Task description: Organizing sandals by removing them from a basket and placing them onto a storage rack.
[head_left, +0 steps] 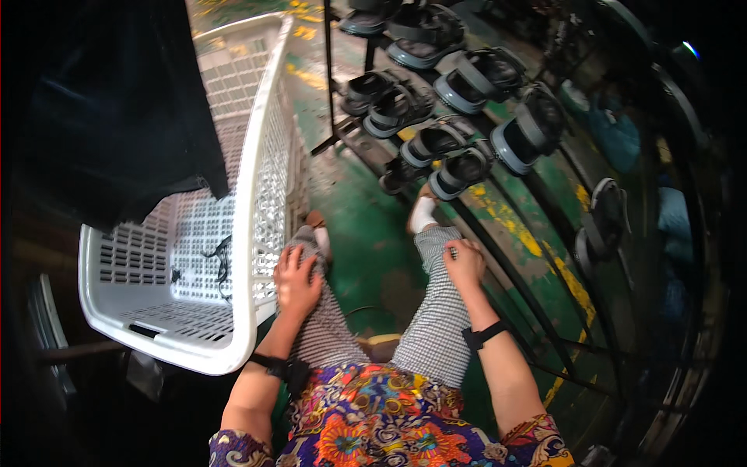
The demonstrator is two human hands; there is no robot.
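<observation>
My left hand [297, 282] lies on my left knee, its fingers stretched over the checked trousers [424, 335], and it holds nothing. On the right knee rests my right hand [465, 265], fingers bent loosely over the cloth; a bit of checked fabric shows in the gap by the thumb, and no object is visible in it. A white plastic basket [247, 233] with slotted walls stands close beside my left hand. Inside it are a few thin black strips [223, 268]. Ahead of my right hand, several dark sandals [459, 171] with grey-blue soles sit on a black metal rack [513, 265].
Black cloth or sheeting [124, 117] hangs over the basket's far left part. More sandals [603, 218] are on the rack to the right. The floor [358, 272] is green with worn yellow markings. Bluish items [615, 136] at the far right are blurred.
</observation>
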